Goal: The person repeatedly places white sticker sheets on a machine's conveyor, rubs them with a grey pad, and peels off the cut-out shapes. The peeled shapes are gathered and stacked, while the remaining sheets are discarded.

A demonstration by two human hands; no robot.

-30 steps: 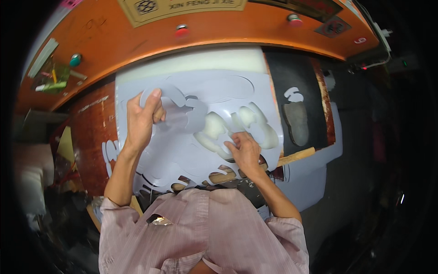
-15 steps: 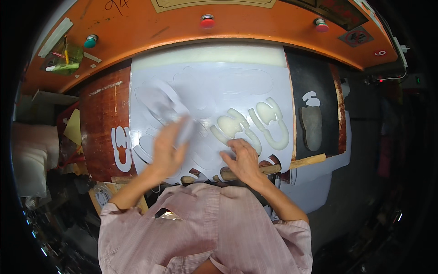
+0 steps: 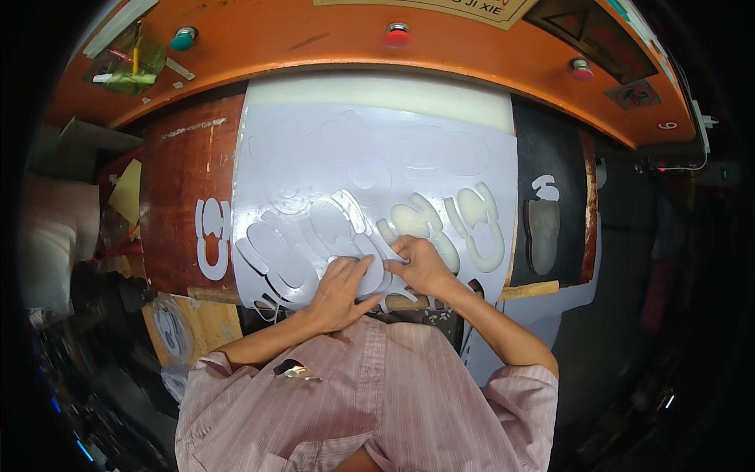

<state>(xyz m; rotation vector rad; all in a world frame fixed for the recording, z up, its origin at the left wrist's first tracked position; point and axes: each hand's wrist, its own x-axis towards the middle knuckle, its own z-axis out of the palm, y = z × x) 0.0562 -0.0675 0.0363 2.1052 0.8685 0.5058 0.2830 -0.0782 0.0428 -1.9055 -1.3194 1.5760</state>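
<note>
- Now the left hand (image 3: 340, 295) holds a pale, flat, curvy piece (image 3: 376, 274), with its fingers and thumb bent around it.
- The right hand (image 3: 425, 266) has its fingertips close together by the same piece; I cannot tell if they pinch it.
- That piece is right between the two hands, above a big pale sheet (image 3: 314, 157), which is smooth, thin and a bit shiny.
- Just past the right hand, the sheet has a rounded hole (image 3: 486, 250), and a thick, creamy board (image 3: 456, 106) shows under the sheet.
- Left of the hands, the red-brown counter (image 3: 177, 181) looks scratched, and curved white pieces (image 3: 211, 263) lie on it.
- Right of the hands, a black board (image 3: 543, 134) carries a dull grey shape (image 3: 543, 236) like a shoe bottom, with a small white piece (image 3: 545, 187) by its top.
- Far ahead of the hands runs an orange beam (image 3: 338, 39) with round red and green buttons.
- The room around is dark.
</note>
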